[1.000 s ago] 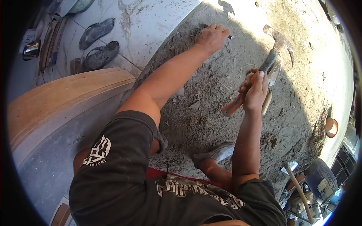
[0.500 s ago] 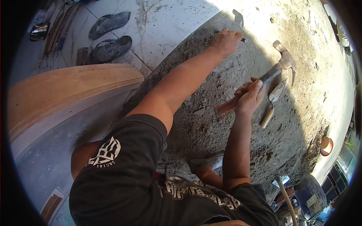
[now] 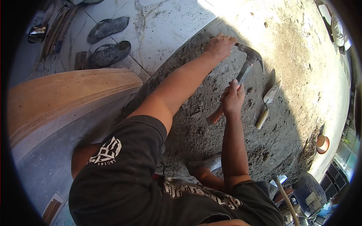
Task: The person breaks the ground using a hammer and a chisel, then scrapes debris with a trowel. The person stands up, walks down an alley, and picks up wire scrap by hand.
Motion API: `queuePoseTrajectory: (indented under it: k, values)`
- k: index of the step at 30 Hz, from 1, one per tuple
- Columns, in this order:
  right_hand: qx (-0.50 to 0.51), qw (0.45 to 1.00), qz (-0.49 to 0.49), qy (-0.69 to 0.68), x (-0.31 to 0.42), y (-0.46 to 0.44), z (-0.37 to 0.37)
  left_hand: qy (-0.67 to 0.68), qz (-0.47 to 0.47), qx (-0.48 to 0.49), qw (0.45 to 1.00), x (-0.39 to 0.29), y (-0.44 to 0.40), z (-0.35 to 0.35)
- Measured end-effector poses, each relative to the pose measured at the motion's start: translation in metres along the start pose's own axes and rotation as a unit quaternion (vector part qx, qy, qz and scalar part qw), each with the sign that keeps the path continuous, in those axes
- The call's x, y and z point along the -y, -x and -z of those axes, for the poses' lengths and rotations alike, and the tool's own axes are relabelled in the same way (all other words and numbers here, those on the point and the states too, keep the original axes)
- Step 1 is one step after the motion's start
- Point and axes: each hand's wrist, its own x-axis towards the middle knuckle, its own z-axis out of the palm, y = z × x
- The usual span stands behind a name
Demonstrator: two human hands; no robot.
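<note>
My right hand [image 3: 233,98] is wrapped round the handle of a claw hammer [image 3: 249,55], which has a reddish-brown grip end and a metal head. The hammer's striking end is right beside my left hand [image 3: 220,47]; whether it touches what is held there I cannot see. My left hand is closed low over the grey, crumbly ground, and what its fingers grip is hidden. To the right of the hammer a pointed trowel [image 3: 272,92] with a pale wooden handle lies on the dirt.
Pale stained tiles [image 3: 158,22] border the dirt [image 3: 271,132] at upper left, with two dusty sandals [image 3: 109,52] on them. A curved wooden piece [image 3: 75,88] stands at left. A dark bucket [image 3: 309,194] and a wooden stick [image 3: 285,199] are at lower right, below a clay-coloured pipe end [image 3: 322,144].
The hammer has swung up and left, bringing its head next to my left hand. My right hand moved left with it. My left hand shifted slightly left and down.
</note>
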Motion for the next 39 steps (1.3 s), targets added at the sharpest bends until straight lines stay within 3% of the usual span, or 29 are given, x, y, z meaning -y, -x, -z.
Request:
queuePoseTrajectory:
  k: [1, 4, 5, 7, 8, 9, 11, 13, 15, 16, 17, 19, 21, 23, 25, 26, 27, 29, 31, 33, 34, 35, 36, 37, 39]
  values:
    - [0.001, 1.000, 0.009, -0.001, 0.007, -0.006, 0.003, 0.004, 0.011, 0.017, 1.000, -0.001, -0.004, 0.003]
    - [-0.172, 0.949, 0.179, -0.195, 0.020, 0.003, 0.005, 0.006, 0.037, 0.056, 0.998, 0.002, 0.010, 0.005]
    - [-0.171, 0.948, 0.181, -0.198, 0.017, -0.002, 0.000, 0.003, 0.030, 0.043, 0.999, 0.004, 0.002, 0.008]
    - [-0.112, 0.987, 0.089, -0.066, 0.001, -0.003, 0.000, 0.011, 0.019, 0.040, 0.999, 0.008, 0.008, 0.006]
    - [-0.008, 0.999, 0.019, 0.033, -0.009, -0.010, 0.005, 0.017, 0.007, 0.032, 0.999, 0.007, 0.003, 0.003]
    - [-0.018, 0.999, 0.024, 0.031, -0.003, -0.004, 0.013, 0.021, -0.004, 0.030, 0.999, 0.000, 0.001, -0.002]
    - [-0.052, 0.996, 0.072, -0.024, 0.015, 0.001, 0.016, 0.010, 0.027, 0.017, 0.999, 0.008, -0.001, -0.004]
    - [-0.166, 0.953, 0.191, -0.165, 0.024, 0.006, 0.008, 0.018, 0.037, 0.043, 0.998, 0.005, 0.012, 0.000]
    - [-0.184, 0.939, 0.180, -0.229, 0.006, 0.000, -0.006, 0.019, 0.023, 0.037, 0.999, 0.011, 0.003, 0.008]
    - [-0.091, 0.987, 0.084, -0.106, -0.003, 0.001, -0.004, 0.020, 0.025, 0.036, 0.999, 0.011, 0.008, 0.006]
    - [0.002, 1.000, -0.009, 0.016, -0.012, -0.005, -0.001, 0.019, 0.022, 0.030, 0.999, 0.010, 0.002, 0.004]
    - [-0.011, 0.996, 0.051, 0.074, 0.002, -0.011, 0.008, 0.011, 0.020, 0.042, 0.999, -0.001, -0.007, 0.010]
    - [-0.105, 0.981, 0.114, -0.118, 0.010, 0.008, 0.015, 0.002, 0.047, 0.088, 0.995, 0.003, 0.015, 0.009]
    - [-0.161, 0.954, 0.175, -0.180, 0.011, 0.001, 0.007, 0.009, 0.030, 0.056, 0.998, 0.005, 0.002, 0.011]
    - [-0.106, 0.989, 0.093, -0.046, -0.007, 0.001, 0.002, 0.018, 0.032, 0.059, 0.998, 0.006, 0.005, 0.010]
    - [-0.012, 0.995, 0.053, 0.085, -0.040, -0.018, 0.009, 0.007, 0.023, 0.055, 0.998, 0.013, 0.001, 0.010]
    - [-0.030, 0.995, 0.053, 0.083, -0.031, -0.007, 0.018, 0.000, 0.012, 0.061, 0.998, 0.008, -0.001, 0.006]
    - [-0.052, 0.996, 0.062, -0.038, 0.013, 0.002, 0.019, -0.014, 0.011, 0.042, 0.999, 0.006, -0.018, 0.013]
    - [-0.188, 0.947, 0.184, -0.184, 0.031, 0.007, 0.013, -0.012, 0.010, 0.048, 0.999, 0.007, 0.002, 0.009]
    - [-0.201, 0.938, 0.212, -0.187, 0.011, -0.002, 0.004, 0.000, 0.026, 0.042, 0.999, 0.005, 0.003, 0.010]
    - [-0.126, 0.973, 0.193, -0.006, -0.019, -0.009, 0.005, 0.006, 0.021, 0.039, 0.999, 0.003, 0.005, 0.005]
    - [-0.052, 0.969, 0.173, 0.170, -0.037, -0.023, 0.007, 0.015, 0.019, 0.030, 0.999, 0.008, 0.001, -0.001]
    - [-0.002, 0.992, 0.052, 0.111, -0.031, -0.019, 0.017, 0.025, 0.015, 0.032, 0.999, 0.009, -0.001, -0.004]
    - [0.001, 0.992, 0.067, 0.109, -0.006, -0.022, 0.021, 0.017, 0.014, 0.018, 1.000, 0.009, -0.015, 0.004]
    - [-0.083, 0.983, 0.103, -0.126, 0.025, 0.004, 0.022, -0.019, 0.025, 0.079, 0.996, 0.002, 0.001, 0.015]
